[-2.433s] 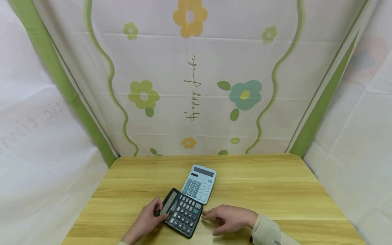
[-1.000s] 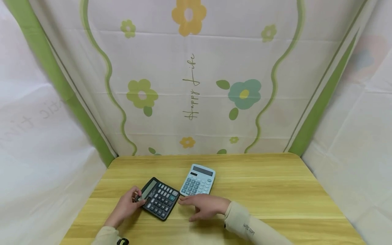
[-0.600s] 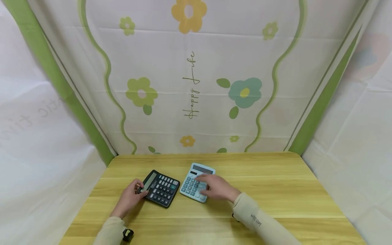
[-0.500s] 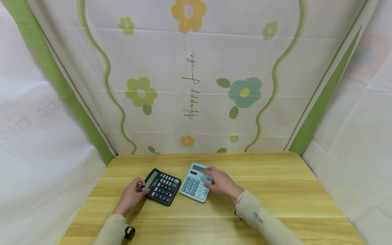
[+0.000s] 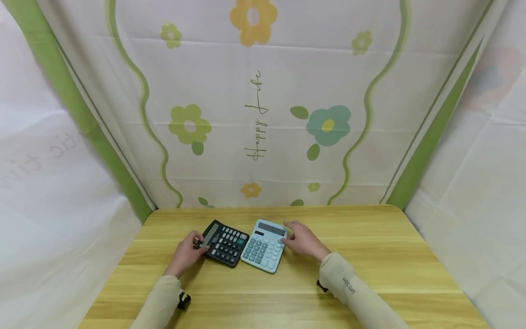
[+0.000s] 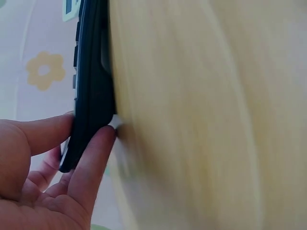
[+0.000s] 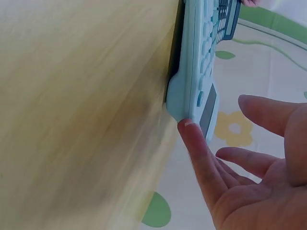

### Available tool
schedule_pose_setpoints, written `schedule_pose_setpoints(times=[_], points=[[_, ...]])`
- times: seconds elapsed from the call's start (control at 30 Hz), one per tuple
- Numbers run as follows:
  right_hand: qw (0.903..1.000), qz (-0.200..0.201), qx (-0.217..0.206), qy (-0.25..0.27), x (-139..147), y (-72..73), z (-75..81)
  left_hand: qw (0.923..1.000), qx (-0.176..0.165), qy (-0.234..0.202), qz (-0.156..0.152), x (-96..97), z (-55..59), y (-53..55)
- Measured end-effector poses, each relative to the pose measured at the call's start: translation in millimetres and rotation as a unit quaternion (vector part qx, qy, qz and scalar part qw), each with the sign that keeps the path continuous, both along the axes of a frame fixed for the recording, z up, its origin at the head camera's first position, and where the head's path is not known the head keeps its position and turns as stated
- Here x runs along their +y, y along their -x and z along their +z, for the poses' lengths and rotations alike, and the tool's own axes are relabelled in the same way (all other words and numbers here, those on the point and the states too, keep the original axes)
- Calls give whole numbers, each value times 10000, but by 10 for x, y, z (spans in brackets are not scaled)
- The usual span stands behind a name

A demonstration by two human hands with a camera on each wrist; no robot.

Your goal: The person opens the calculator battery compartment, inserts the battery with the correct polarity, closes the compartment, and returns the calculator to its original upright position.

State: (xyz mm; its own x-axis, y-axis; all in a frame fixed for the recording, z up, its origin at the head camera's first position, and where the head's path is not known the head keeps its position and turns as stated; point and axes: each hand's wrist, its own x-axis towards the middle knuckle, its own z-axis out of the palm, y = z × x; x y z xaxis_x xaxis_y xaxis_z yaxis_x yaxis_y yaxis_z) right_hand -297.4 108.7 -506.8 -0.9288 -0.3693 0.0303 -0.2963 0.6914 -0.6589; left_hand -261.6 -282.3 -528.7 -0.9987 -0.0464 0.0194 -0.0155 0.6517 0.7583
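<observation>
In the head view my left hand [image 5: 188, 252] pinches the display end of a black calculator [image 5: 226, 246], thumb on the top face and fingers beneath, as the left wrist view shows with the hand [image 6: 57, 187] at the calculator [image 6: 93, 72]. To its right a light blue calculator [image 5: 263, 246] lies face up, slightly slanted, its left side close beside the black one. My right hand [image 5: 304, 240] is at the blue one's upper right edge. Seen from the right wrist, one fingertip [image 7: 188, 127] touches the corner of the blue calculator [image 7: 189, 86], with the thumb raised apart from it.
Both calculators are on a wood-grain table [image 5: 328, 274], toward its far side. A white curtain [image 5: 263, 169] with printed flowers hangs behind the far edge, and white cloth walls [image 5: 472, 205] stand at both sides.
The black calculator first slid left, off its overlap with the blue one, then up and right to beside it. My right hand moved across the blue calculator to its upper right edge.
</observation>
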Motion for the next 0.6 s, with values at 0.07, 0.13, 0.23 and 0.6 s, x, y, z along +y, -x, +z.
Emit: schedule_pose_setpoints(times=[0.07, 0.13, 0.23, 0.6], points=[[9999, -7, -90, 58, -1, 11, -13, 10000, -17, -56, 13, 13, -19, 28], [9998, -63, -192, 80, -4, 16, -22, 10000, -29, -86, 14, 24, -38, 58], [9997, -101, -216, 73, -2, 22, -34, 9999, -55, -125, 38, 43, -62, 102], [9999, 78, -132, 10, 2, 30, -31, 9999, 35, -97, -8, 127, -58, 194]])
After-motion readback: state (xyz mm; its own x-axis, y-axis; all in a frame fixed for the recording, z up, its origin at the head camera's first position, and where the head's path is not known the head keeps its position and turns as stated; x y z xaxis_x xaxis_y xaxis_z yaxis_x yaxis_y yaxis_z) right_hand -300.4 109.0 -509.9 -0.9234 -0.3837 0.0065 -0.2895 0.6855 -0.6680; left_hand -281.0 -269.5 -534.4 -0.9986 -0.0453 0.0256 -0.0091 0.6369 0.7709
